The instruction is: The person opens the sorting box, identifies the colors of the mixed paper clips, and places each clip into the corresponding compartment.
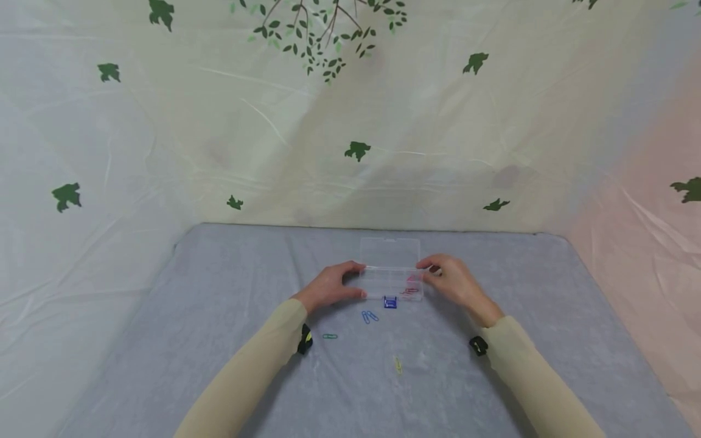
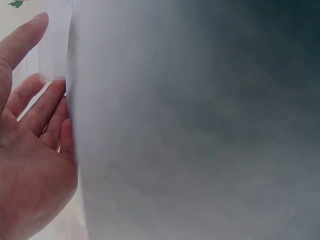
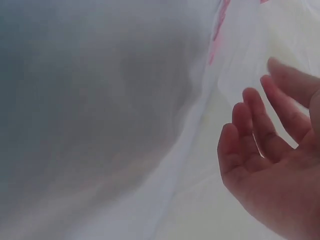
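Observation:
A clear plastic box (image 1: 383, 286) lies on the grey cloth, its transparent lid (image 1: 390, 252) raised at the far side. My left hand (image 1: 331, 285) grips the box's left end, fingers at the back corner and thumb at the front one. In the left wrist view the box's end (image 2: 54, 55) shows between thumb and fingers. My right hand (image 1: 451, 280) is at the right end, fingertips right at the back corner; the right wrist view shows its fingers loosely bent and apart. Pink and red paper clips (image 1: 411, 291) lie in the box's right part.
A dark blue square piece (image 1: 390, 303) sits at the box's front edge. Nearer me lie blue paper clips (image 1: 369, 317), a green paper clip (image 1: 330, 336) and a yellow paper clip (image 1: 398, 365). Behind the grey cloth (image 1: 230, 286) hangs a pale curtain (image 1: 306, 182) with green leaf prints.

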Tool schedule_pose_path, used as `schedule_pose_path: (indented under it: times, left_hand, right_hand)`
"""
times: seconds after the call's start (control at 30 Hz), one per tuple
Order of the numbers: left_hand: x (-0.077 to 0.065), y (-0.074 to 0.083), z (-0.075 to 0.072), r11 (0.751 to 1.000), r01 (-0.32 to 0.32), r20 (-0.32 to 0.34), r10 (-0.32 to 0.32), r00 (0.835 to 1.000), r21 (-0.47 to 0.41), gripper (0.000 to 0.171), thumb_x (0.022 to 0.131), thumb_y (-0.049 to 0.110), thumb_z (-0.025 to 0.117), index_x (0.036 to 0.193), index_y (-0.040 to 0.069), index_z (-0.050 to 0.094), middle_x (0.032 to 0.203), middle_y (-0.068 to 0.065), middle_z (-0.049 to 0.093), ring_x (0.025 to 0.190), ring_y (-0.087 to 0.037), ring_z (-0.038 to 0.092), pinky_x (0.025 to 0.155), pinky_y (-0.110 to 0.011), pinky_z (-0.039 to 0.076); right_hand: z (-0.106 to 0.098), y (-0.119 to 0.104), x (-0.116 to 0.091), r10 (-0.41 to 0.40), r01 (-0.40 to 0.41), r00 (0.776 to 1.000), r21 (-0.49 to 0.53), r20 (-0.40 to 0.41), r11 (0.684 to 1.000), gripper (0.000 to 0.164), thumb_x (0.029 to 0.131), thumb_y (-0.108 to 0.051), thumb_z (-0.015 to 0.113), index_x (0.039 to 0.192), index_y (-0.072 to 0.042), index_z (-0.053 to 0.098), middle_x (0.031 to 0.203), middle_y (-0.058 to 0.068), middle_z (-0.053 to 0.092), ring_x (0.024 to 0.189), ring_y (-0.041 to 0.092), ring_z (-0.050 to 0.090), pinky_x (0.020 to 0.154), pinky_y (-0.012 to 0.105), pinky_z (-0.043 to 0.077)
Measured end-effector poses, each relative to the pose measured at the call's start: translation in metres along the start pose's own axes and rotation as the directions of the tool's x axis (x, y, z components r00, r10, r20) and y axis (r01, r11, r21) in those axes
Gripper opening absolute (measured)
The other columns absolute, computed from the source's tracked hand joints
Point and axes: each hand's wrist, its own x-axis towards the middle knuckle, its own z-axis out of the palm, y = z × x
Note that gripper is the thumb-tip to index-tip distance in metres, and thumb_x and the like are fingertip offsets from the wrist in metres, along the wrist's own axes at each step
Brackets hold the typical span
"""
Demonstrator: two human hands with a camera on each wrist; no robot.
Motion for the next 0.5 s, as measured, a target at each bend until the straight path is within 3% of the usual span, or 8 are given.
schedule_pose_path:
  times: [0.1, 0.3, 0.5]
  left_hand:
    - [-0.0008, 0.0, -0.0012, 1.0, -0.006, 0.0, 0.006, 1.0, 0.001, 0.065, 0.091, 0.032, 0.082, 0.149, 0.015, 0.056, 0.152, -0.006, 0.054, 0.143, -0.025, 0.046, 0.119, -0.043, 0.035]
    - [-0.0015, -0.0007, -0.0029, 1.0, -0.002, 0.007, 0.002, 1.0, 0.004, 0.066, 0.091, 0.033, 0.081, 0.149, 0.015, 0.055, 0.153, -0.006, 0.053, 0.143, -0.026, 0.046, 0.119, -0.043, 0.035]
    - [-0.0006, 0.0016, -0.0038, 1.0, -0.012, 0.016, 0.012, 1.0, 0.009, 0.066, 0.092, 0.031, 0.081, 0.15, 0.014, 0.054, 0.153, -0.007, 0.054, 0.143, -0.026, 0.046, 0.12, -0.043, 0.035]
  right_hand:
    - [-0.0011, 0.0031, -0.0058, -0.003, 0.004, 1.0, -0.021, 0.028, 1.0, 0.036, 0.093, -0.011, 0.077, 0.127, 0.0, 0.07, 0.13, 0.021, 0.065, 0.116, 0.039, 0.06, 0.095, 0.057, 0.051]
    - [0.0003, 0.0076, -0.0097, 0.013, -0.007, 0.987, -0.038, 0.163, 0.999, 0.071, 0.09, -0.027, 0.083, 0.148, 0.0, 0.054, 0.147, 0.024, 0.054, 0.132, 0.042, 0.052, 0.109, 0.061, 0.042]
    - [0.0007, 0.0058, -0.0074, 0.027, -0.015, 0.974, -0.054, 0.224, 0.998, 0.076, 0.089, -0.03, 0.084, 0.151, -0.001, 0.05, 0.146, 0.024, 0.055, 0.13, 0.04, 0.055, 0.109, 0.058, 0.043]
